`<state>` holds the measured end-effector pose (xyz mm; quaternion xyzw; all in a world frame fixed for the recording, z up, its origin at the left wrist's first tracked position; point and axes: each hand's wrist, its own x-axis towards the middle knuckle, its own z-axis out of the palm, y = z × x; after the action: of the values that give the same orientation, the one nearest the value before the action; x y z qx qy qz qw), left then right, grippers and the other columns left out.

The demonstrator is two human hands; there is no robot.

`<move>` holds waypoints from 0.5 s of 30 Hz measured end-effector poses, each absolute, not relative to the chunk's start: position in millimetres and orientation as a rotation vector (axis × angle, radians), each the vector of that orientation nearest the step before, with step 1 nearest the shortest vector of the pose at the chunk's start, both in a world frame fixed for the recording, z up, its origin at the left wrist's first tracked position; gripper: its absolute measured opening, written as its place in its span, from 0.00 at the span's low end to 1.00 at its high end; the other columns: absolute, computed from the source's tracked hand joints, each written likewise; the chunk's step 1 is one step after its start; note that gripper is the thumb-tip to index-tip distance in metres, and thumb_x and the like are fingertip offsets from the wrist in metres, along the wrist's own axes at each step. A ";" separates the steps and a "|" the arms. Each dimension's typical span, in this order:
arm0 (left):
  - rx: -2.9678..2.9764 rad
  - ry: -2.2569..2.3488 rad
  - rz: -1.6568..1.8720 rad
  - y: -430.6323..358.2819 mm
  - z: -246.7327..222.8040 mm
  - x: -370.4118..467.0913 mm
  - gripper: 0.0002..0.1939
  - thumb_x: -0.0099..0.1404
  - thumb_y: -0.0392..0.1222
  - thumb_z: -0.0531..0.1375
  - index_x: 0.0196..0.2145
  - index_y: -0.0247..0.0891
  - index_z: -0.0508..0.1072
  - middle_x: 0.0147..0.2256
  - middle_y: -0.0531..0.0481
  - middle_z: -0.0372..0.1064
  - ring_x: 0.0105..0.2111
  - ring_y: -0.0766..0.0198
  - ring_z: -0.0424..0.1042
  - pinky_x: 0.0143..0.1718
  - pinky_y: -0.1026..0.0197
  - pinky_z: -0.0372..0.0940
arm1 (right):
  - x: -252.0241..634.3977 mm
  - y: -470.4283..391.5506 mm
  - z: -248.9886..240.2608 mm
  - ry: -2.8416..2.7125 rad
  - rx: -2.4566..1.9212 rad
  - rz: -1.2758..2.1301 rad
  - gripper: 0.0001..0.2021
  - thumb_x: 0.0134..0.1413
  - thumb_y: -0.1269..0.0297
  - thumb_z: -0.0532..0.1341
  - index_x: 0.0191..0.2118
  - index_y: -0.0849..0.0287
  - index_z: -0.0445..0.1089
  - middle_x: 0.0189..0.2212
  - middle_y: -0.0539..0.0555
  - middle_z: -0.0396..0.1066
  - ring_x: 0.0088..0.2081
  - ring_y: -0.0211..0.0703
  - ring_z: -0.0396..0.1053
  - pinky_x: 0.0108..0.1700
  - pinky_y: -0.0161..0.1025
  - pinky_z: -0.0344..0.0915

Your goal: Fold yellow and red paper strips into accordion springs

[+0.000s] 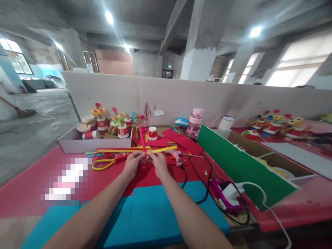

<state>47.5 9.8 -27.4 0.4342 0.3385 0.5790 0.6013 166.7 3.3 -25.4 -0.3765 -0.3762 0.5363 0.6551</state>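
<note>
My left hand (pixel 133 163) and my right hand (pixel 157 162) meet over the red table, fingers pinched together. Between them a red paper strip (pixel 142 138) and a yellow paper strip (pixel 166 149) join at roughly a right angle. The red strip points away from me; the yellow one reaches to the right. My fingertips hide part of the joint. Just right of my right hand lies a pink glue gun (pixel 176 157). Yellow-handled scissors (pixel 103 164) rest left of my left hand, and more loose strips (pixel 121 150) lie behind it.
A white box (pixel 95 145) at the back left holds paper-cup figures. One red-and-white cup (pixel 153 133) stands behind my hands. Right are a green-sided box (pixel 238 166), a purple power strip (pixel 227 197) with cables, and a pink bottle (pixel 195 121). Blue board (pixel 155 214) lies under my forearms.
</note>
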 end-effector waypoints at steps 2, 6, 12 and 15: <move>0.986 0.776 1.358 10.0 -26.6 47.6 0.14 0.46 0.45 0.70 0.25 0.33 0.73 0.20 0.53 0.68 0.19 0.71 0.64 0.23 0.67 0.59 | 169.4 4.1 -25.3 -0.802 -0.789 1.308 0.07 0.34 0.63 0.65 0.25 0.59 0.71 0.20 0.48 0.71 0.22 0.38 0.66 0.30 0.37 0.65; 0.975 0.744 1.356 10.4 -26.6 47.1 0.14 0.47 0.45 0.70 0.26 0.34 0.73 0.21 0.54 0.67 0.19 0.72 0.63 0.24 0.67 0.58 | 171.6 7.2 -28.5 -0.747 -0.763 1.388 0.08 0.30 0.67 0.66 0.24 0.58 0.71 0.21 0.48 0.72 0.22 0.36 0.67 0.30 0.36 0.66; 1.048 0.726 1.328 10.5 -30.0 47.2 0.13 0.50 0.45 0.68 0.27 0.33 0.74 0.22 0.51 0.70 0.20 0.72 0.64 0.24 0.67 0.59 | 167.2 7.6 -32.3 -0.733 -0.727 1.412 0.11 0.30 0.64 0.71 0.24 0.60 0.72 0.19 0.49 0.72 0.23 0.36 0.67 0.32 0.36 0.66; 1.040 0.745 1.340 10.9 -30.4 47.0 0.13 0.50 0.45 0.69 0.26 0.33 0.73 0.21 0.51 0.70 0.20 0.71 0.64 0.24 0.67 0.59 | 166.8 3.0 -28.9 -0.708 -0.715 1.428 0.13 0.28 0.66 0.73 0.26 0.59 0.72 0.22 0.48 0.73 0.24 0.35 0.67 0.33 0.36 0.67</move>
<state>47.0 10.9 -30.4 0.4486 0.3216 0.5783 0.6008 166.8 3.0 -28.9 -0.3137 -0.3107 0.6266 0.6422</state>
